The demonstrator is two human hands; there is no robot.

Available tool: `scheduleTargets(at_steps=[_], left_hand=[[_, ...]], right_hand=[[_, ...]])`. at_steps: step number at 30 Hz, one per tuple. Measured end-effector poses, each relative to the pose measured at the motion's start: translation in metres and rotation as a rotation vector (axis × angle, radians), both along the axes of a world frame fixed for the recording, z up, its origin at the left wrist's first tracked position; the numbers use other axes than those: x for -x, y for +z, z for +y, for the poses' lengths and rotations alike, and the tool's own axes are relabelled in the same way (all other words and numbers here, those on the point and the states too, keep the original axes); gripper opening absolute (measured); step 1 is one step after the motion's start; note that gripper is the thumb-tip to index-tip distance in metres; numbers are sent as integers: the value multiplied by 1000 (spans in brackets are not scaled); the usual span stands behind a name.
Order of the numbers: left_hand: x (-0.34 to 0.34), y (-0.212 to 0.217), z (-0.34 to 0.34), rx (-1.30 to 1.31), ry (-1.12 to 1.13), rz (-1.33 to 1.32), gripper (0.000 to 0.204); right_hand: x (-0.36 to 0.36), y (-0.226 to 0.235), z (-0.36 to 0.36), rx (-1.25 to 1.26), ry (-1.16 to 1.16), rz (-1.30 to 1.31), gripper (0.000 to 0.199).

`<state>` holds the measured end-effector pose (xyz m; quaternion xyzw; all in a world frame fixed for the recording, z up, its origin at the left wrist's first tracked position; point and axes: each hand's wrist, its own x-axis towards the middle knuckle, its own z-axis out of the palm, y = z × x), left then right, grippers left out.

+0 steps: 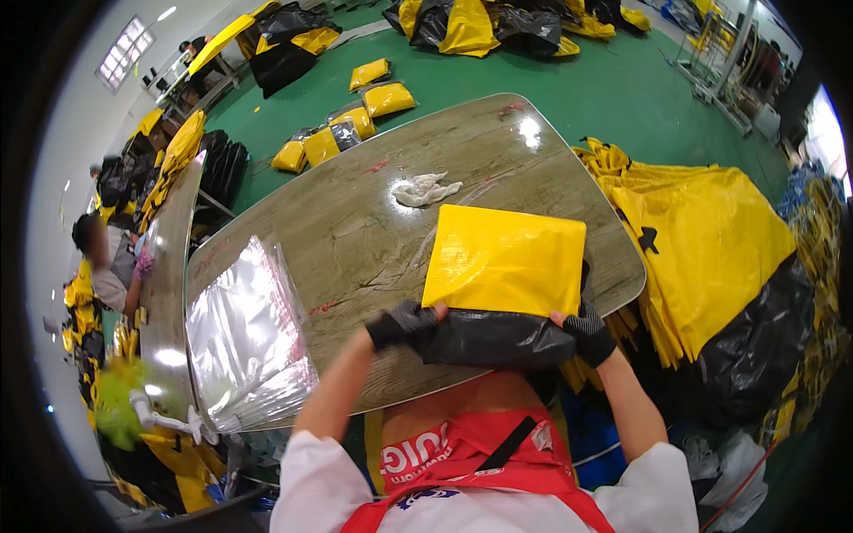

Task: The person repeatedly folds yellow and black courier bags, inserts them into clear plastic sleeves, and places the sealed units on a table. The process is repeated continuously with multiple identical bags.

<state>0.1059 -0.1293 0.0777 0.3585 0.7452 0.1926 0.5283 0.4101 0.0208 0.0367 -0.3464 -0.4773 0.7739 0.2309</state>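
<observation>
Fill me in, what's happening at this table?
The person's left hand and right hand, in dark gloves with bare thumb tips, hold the near part of a folded, rectangular yellow-and-black sheet bundle at the brown wood-grain table. Left of it lies a flat pile of shiny clear plastic; beyond it, a crumpled white cloth.
</observation>
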Motion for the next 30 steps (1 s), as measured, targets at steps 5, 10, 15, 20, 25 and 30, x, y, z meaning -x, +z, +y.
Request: scheduleTargets(at_steps=[5, 10, 15, 20, 25, 30], left_hand=[[106, -26, 100, -915, 276, 979, 33], [126, -64, 127, -771, 351, 576, 13], [222, -46, -123, -722, 598, 1000, 9], [226, -65, -275, 194, 334, 1263, 52], [194, -74, -234, -201, 202, 1055, 44], [34, -50, -171, -489, -203, 947, 41]], right_hand=[[7, 1, -3, 83, 62, -40, 44], [-7, 5, -4, 215, -41, -84, 45], [-8, 2, -1, 248, -18, -41, 49], [-5, 5, 2, 217, 39, -50, 52], [-20, -7, 10, 89, 39, -56, 52], [6, 37, -21, 256, 147, 76, 58]])
